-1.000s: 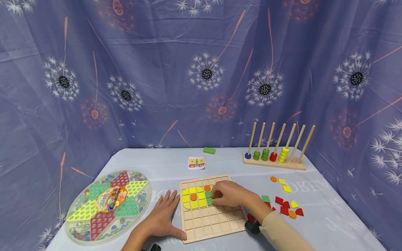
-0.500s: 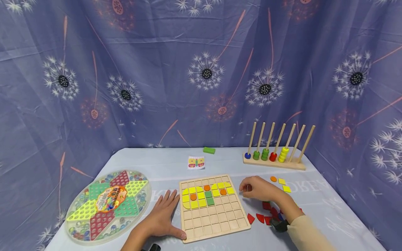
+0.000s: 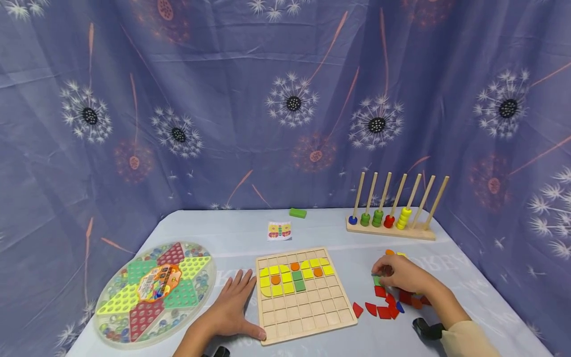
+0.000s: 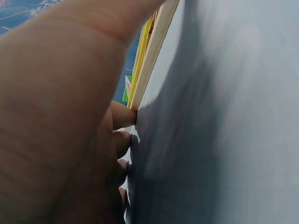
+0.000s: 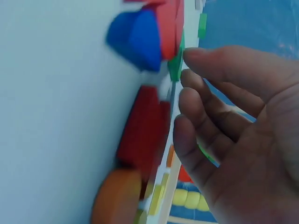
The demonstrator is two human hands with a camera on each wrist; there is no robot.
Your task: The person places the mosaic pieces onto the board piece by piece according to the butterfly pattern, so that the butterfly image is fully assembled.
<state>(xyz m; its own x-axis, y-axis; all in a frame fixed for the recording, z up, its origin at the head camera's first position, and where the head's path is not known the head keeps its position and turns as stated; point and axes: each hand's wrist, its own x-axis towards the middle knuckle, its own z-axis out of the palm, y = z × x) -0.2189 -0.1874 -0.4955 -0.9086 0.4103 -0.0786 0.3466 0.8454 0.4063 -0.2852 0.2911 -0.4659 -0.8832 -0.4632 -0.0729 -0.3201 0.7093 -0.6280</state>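
A wooden grid board lies on the table, with yellow tiles, green squares and orange discs set in its upper rows. My left hand rests flat at the board's left side, fingers spread and thumb at its lower left corner. To the right of the board, my right hand is over the loose pieces, fingers loosely bent. Its fingertips are right at a green square piece, seen beyond the thumb in the right wrist view. Red pieces and a blue piece lie close by.
A round marble board occupies the left side. At the back are a small pattern card, a green block and a peg rack with coloured beads. A patterned curtain hangs behind the table.
My right hand has moved right from the grid board to the loose pieces, uncovering yellow tiles and an orange disc in the board's upper right. My left hand has stayed in place.
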